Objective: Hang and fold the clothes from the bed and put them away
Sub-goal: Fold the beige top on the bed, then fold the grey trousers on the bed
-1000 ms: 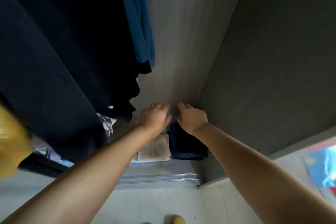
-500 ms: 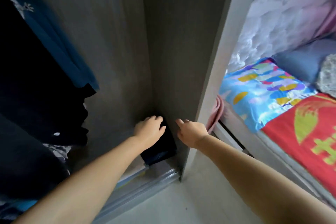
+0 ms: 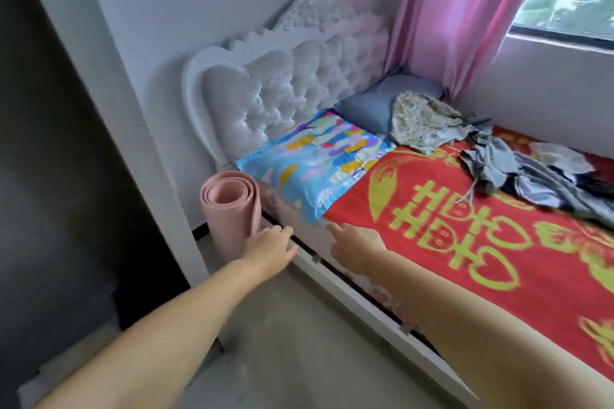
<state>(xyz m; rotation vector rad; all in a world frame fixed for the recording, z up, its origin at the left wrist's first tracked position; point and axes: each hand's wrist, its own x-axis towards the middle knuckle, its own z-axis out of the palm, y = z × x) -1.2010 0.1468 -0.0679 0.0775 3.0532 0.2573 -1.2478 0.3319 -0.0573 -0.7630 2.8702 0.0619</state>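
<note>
Pink rolled mat (image 3: 229, 209) upright beside bed (image 3: 349, 279), near left hand (image 3: 270, 247)

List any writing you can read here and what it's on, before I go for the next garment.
"囍囍": large yellow double-happiness characters on the red bedspread, seen sideways from here.
Further yellow motifs toward the bedspread's right edge: cut off and blurred, not readable.
Colourful pillow, pile of clothes, rolled pink mat: no text visible.
</note>
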